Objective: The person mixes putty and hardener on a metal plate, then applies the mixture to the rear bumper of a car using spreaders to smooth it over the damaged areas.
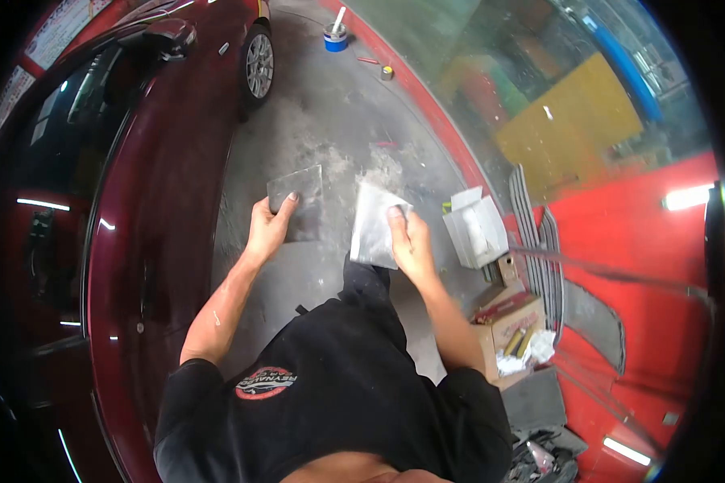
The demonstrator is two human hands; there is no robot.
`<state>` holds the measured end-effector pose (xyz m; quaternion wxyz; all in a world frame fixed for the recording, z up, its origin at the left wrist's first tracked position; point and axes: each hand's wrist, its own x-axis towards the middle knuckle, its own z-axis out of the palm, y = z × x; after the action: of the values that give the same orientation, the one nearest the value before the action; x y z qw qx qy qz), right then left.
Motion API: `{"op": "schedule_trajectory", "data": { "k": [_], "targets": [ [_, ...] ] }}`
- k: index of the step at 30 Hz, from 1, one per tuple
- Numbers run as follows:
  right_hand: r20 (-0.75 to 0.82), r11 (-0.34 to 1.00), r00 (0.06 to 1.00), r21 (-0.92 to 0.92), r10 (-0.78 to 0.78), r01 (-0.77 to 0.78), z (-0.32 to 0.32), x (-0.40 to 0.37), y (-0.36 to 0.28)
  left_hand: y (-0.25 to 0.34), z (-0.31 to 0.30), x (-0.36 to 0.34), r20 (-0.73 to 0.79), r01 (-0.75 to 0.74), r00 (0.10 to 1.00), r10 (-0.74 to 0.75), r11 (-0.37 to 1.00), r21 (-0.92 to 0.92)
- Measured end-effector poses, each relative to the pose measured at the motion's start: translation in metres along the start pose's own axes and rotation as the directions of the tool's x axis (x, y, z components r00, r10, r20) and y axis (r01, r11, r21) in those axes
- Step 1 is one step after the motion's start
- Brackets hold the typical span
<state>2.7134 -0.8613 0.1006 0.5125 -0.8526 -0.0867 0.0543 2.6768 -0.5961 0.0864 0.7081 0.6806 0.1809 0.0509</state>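
Note:
My left hand [272,224] grips a thin, dark, see-through rectangular sheet [304,211] by its left edge, with the thumb on top. The floor shows faintly through it. My right hand [408,240] pinches a pale grey, shiny rectangular piece [372,229] at its right side, the thumb lying on its face. The two pieces are held apart, in front of my body and above the grey floor. The fingers under both pieces are mostly hidden.
A dark red car [165,161] stands along the left. At the right are a white box [477,229], a cardboard box [499,334] and a red wall [644,266]. Farther ahead, a blue and white bucket [335,39] and a small can [387,73] stand on the floor.

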Motion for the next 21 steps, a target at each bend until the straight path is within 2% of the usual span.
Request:
{"op": "schedule_trajectory", "data": {
  "k": [1,2,3,4,5,6,7,9,10,11,14,15,16,18,19,20,21],
  "targets": [
    [-0.215,0.964,0.956,0.134,-0.197,0.229,0.001,0.020,-0.039,0.002,0.011,0.023,0.008,0.222,0.973,-0.229,0.934,-0.279],
    [-0.288,0.915,0.873,-0.036,-0.394,0.401,0.005,0.040,-0.041,0.004,0.023,0.042,0.078,0.406,0.897,-0.434,0.743,-0.531],
    [-0.177,0.807,0.789,-0.190,-0.589,0.560,0.007,0.059,-0.047,0.023,0.035,0.053,0.159,0.536,0.808,-0.568,0.594,-0.601],
    [-0.042,0.642,0.666,-0.317,-0.745,0.698,0.006,0.080,-0.052,0.011,0.038,0.074,0.508,0.625,0.748,-0.427,0.199,-0.755],
    [-0.012,0.728,0.757,-0.285,-0.653,0.624,0.014,0.115,-0.030,-0.002,0.045,0.087,0.694,0.713,0.620,-0.365,-0.106,-0.693],
    [0.023,0.806,0.837,-0.256,-0.547,0.534,0.033,0.154,0.011,0.015,0.059,0.095,0.840,0.741,0.487,-0.240,-0.395,-0.543],
    [0.068,0.869,0.898,-0.232,-0.435,0.438,0.040,0.182,0.033,0.024,0.065,0.106,0.835,0.757,0.503,-0.222,-0.352,-0.550],
    [0.000,0.940,0.956,-0.181,-0.293,0.289,0.020,0.225,0.035,0.041,0.074,0.141,0.813,0.775,0.557,-0.167,-0.246,-0.582],
    [-0.016,0.965,0.976,-0.154,-0.219,0.214,0.011,0.246,0.029,0.045,0.074,0.162,0.794,0.744,0.582,-0.174,-0.280,-0.607],
    [-0.004,0.960,0.971,-0.157,-0.237,0.234,0.005,0.263,0.023,0.045,0.072,0.178,0.776,0.708,0.601,-0.193,-0.321,-0.629],
    [0.054,0.877,0.891,-0.161,-0.451,0.453,-0.001,0.312,-0.031,0.057,0.073,0.231,0.755,0.633,0.631,-0.180,-0.444,-0.635],
    [0.095,0.777,0.815,-0.258,-0.571,0.574,0.004,0.327,-0.047,0.061,0.073,0.249,0.743,0.608,0.642,-0.190,-0.464,-0.644],
    [0.091,0.642,0.679,-0.257,-0.728,0.722,0.011,0.341,-0.052,0.058,0.073,0.264,0.730,0.582,0.653,-0.204,-0.481,-0.655],
    [0.181,0.428,0.445,-0.127,-0.877,0.895,0.019,0.382,-0.071,0.056,0.067,0.302,0.538,0.571,0.760,-0.364,-0.021,-0.821],
    [0.206,0.391,0.404,-0.104,-0.891,0.915,0.028,0.408,-0.068,0.055,0.063,0.322,0.424,0.534,0.814,-0.398,0.223,-0.816],
    [0.209,0.532,0.573,-0.224,-0.792,0.817,0.042,0.433,-0.052,0.056,0.059,0.347,0.310,0.472,0.869,-0.387,0.457,-0.754],
    [0.199,0.705,0.744,-0.238,-0.638,0.668,0.044,0.462,-0.034,0.056,0.050,0.394,0.095,0.289,0.955,-0.282,0.801,-0.524]
  ]
}}
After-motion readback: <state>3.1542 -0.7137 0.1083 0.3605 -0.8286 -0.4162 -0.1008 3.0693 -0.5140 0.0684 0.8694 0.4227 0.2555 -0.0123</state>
